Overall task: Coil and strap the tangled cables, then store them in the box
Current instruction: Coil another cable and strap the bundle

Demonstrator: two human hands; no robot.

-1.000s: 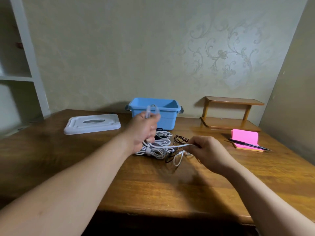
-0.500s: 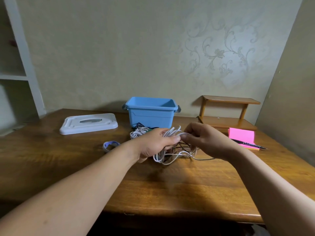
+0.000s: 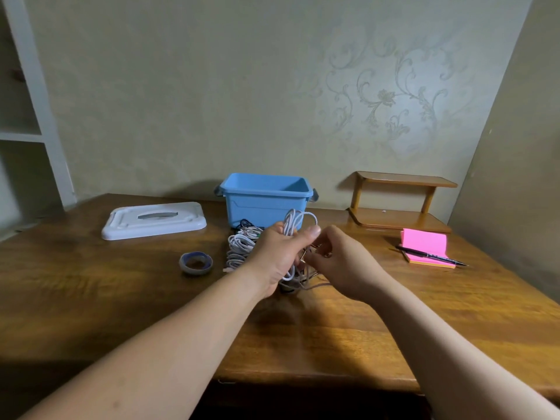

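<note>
Near the middle of the table (image 3: 303, 338), the left hand (image 3: 280, 256) grips a bunch of white cable loops (image 3: 295, 221), and the right hand (image 3: 345, 265) pinches the same bunch lower down. More tangled cables (image 3: 241, 247) lie just left, in front of the open blue box (image 3: 263, 204).

Glossy brown wooden worktop (image 3: 121, 298), pale wall (image 3: 181, 86) with faint floral scrolls at 1 o'clock, white shelving unit (image 3: 45, 116) at 9 o'clock, small two-tier wooden shelf (image 3: 403, 218) at 2 o'clock
</note>
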